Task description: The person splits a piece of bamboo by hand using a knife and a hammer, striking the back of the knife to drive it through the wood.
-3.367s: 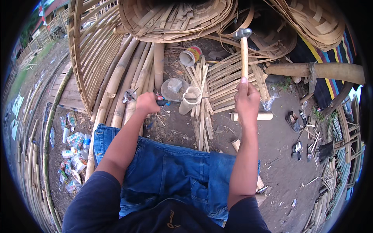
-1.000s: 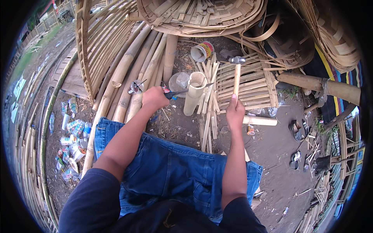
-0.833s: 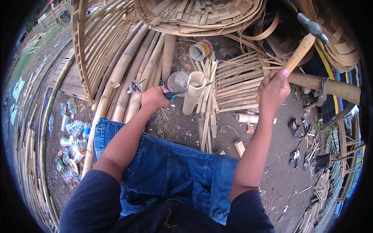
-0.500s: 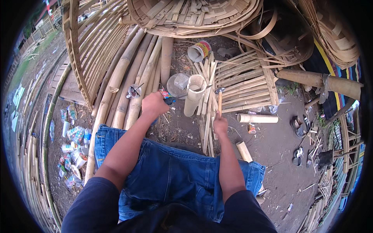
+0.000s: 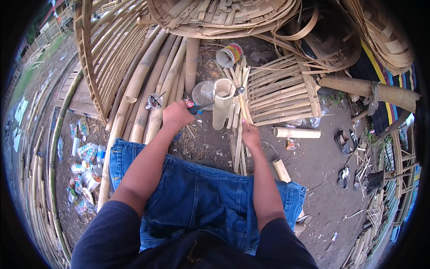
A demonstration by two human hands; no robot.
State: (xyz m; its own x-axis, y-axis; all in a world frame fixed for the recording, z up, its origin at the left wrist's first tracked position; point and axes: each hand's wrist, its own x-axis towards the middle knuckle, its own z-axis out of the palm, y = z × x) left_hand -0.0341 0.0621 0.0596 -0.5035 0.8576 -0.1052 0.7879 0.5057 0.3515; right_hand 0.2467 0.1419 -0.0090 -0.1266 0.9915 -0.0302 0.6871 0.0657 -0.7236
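My left hand [image 5: 178, 114] is closed round the black handle of a knife [image 5: 206, 105]. Its blade reaches right to the upper part of an upright bamboo tube [image 5: 220, 112]; how deep it sits in the wall I cannot tell. In my right hand [image 5: 251, 135] is a hammer [image 5: 242, 105] with a wooden handle, its metal head just right of the tube's rim. Whether the head touches the blade is unclear. Split bamboo strips [image 5: 236, 154] lie on the ground beside and beneath the hammer.
Long bamboo poles [image 5: 154, 85] lie to the left. A slatted bamboo panel [image 5: 286, 96] rests at the right, near a short bamboo piece [image 5: 297, 133]. Beyond are a tin can [image 5: 229, 55] and a large woven basket [image 5: 224, 20]. Plastic litter [image 5: 89, 166] covers ground at far left.
My right hand has moved the hammer left and up, bringing its head close to the tube's rim. My left hand and the knife have shifted only slightly.
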